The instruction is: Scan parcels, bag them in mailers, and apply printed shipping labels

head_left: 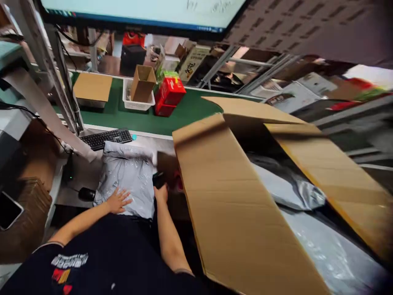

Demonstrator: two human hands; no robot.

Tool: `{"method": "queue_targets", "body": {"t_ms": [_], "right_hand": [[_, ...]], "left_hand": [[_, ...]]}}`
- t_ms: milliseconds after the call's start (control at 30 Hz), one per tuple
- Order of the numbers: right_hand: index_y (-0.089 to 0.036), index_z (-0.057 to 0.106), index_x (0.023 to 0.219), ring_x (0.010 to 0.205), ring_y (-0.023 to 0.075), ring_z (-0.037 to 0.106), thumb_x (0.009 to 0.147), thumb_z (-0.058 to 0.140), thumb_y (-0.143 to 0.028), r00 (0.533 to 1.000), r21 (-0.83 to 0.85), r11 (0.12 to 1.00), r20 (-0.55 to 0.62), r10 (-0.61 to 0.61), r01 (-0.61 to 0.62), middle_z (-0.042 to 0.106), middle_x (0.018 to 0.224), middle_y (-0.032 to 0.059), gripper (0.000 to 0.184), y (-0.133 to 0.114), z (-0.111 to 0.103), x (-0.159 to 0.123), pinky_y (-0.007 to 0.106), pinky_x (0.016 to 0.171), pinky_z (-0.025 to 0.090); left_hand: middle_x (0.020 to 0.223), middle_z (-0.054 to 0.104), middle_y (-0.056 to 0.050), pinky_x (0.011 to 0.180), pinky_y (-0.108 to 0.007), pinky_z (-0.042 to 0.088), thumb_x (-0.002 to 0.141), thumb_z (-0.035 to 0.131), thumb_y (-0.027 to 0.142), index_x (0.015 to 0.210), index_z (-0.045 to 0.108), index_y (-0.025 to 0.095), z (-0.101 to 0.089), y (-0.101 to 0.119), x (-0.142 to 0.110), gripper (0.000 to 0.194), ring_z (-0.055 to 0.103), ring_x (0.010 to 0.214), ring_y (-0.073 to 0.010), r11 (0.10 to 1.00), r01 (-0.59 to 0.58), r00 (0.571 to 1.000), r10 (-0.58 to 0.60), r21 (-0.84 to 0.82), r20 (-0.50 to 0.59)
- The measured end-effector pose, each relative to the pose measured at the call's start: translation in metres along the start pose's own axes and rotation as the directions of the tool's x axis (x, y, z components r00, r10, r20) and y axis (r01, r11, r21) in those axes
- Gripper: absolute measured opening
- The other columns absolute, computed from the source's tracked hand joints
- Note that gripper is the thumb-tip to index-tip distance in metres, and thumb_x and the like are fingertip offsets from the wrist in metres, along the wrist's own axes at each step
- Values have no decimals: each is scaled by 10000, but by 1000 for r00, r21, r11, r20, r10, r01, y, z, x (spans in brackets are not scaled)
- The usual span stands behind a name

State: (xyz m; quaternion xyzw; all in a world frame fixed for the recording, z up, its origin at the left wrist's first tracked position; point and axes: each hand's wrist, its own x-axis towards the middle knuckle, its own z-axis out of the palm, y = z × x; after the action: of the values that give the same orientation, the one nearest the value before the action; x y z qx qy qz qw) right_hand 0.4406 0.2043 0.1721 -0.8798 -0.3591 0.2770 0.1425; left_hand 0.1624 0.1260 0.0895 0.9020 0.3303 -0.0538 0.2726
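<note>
A grey plastic mailer bag (127,176) lies on the desk in front of me, its top edge folded over. My left hand (118,201) rests flat on its lower part with fingers spread. Beside the bag's right edge, my right hand (161,193) is closed around a small black handheld object (158,179), which looks like a barcode scanner; its shape is partly hidden by the fingers.
To my right stands a large open cardboard box (239,205) with grey mailer bags (325,241) inside. A keyboard (106,139) and mouse (86,194) lie by the bag. A green conveyor (123,123) carries a white basket (139,105) and red boxes (170,92). A monitor (138,14) hangs above.
</note>
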Motion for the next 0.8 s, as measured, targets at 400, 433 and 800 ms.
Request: {"method": "queue_targets", "body": {"t_ms": [400,433,800], "right_hand": [[-236,584,1059,711,182,667,868,672,-379,963,479,878,243,-120,-12,652,815,-11,254,-80,-27,-15,276,613,572],[-237,575,995,622,161,627,869,685,-413,943,512,859,298,-147,-28,611,750,-31,242,-93,-25,-20,268,549,545],[-244,501,875,425,109,514,851,710,-333,881,560,822,436,-182,-107,472,540,-103,229,-145,-28,-48,202,372,411]], "left_hand": [[1791,334,-176,1284,-786,143,1057,437,571,1690,371,299,22,-15,-4,692,255,1651,-449,992,-64,989,78,108,-128],[1790,340,-168,1289,-776,136,1052,442,576,1687,376,303,21,-15,-3,694,260,1649,-447,992,-65,988,80,112,-131],[1793,331,-180,1282,-803,149,1038,460,561,1685,378,287,19,-13,4,707,255,1660,-446,997,-71,988,74,28,-135]]}}
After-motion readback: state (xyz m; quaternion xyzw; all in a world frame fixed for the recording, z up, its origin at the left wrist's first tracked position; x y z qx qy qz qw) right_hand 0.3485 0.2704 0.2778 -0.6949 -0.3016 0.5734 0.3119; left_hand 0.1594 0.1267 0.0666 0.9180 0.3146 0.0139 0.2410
